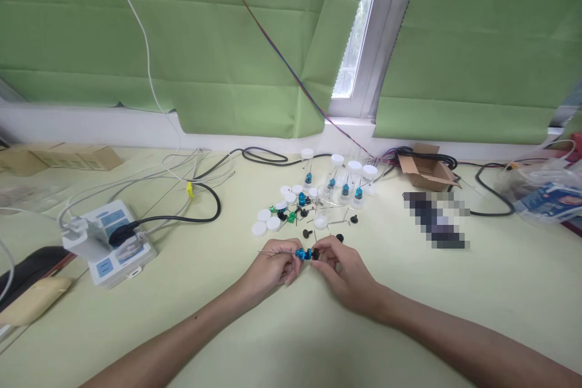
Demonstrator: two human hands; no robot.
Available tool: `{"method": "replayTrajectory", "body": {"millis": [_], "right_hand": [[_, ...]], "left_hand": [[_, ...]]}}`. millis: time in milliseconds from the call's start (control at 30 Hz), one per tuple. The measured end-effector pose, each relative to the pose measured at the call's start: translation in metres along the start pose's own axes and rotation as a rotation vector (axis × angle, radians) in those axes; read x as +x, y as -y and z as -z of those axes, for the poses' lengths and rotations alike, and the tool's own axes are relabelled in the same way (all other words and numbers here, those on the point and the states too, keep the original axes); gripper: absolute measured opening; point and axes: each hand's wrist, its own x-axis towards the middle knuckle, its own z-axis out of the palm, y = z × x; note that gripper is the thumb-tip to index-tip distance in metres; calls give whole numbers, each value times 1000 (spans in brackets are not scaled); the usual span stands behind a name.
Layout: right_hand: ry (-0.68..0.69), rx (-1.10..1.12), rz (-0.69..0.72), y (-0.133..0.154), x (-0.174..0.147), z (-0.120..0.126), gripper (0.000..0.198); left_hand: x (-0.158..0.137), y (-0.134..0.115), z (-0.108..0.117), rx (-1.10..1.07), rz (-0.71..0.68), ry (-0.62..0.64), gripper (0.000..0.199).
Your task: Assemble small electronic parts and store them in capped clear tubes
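Near the middle of the table, my left hand [268,270] is closed around a small blue metal fitting [301,253]. A thin metal rod [271,251] sticks out to the left over that hand. My right hand [350,273] pinches the black knob [315,253] at the fitting's right end. Just beyond my fingers lie a black thumb screw [308,233] and another black knob [339,237]. Farther back are white round caps [273,224], a loose blue fitting [302,198], a green part [291,217] and an uncapped clear tube [321,212].
Several capped clear tubes [345,185] with blue fittings inside stand at the back. A white power strip [107,248] with plugs and cables is on the left. At back right are an open cardboard box [422,171], black cable [498,200] and a plastic bag [545,197].
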Motion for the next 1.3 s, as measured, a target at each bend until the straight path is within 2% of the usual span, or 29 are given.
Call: {"method": "replayTrajectory", "body": {"millis": [233,633,867,967,1100,1300], "right_hand": [[13,-34,20,1,2,1,8],[66,-89,50,0,1,1,34],[50,-70,49,0,1,1,41],[19,-71,36,2,1,0,36],[-28,-16,-10,1,0,-1,15],[6,40,11,0,-1,-1,17]], "left_hand": [[0,3,2,33,-24,10,21],[1,3,2,109,11,17,18],[1,1,0,62,52,-1,14],[1,1,0,19,74,-2,13],[1,0,0,-11,85,-11,12],[1,0,-1,-37,98,-12,11]]}}
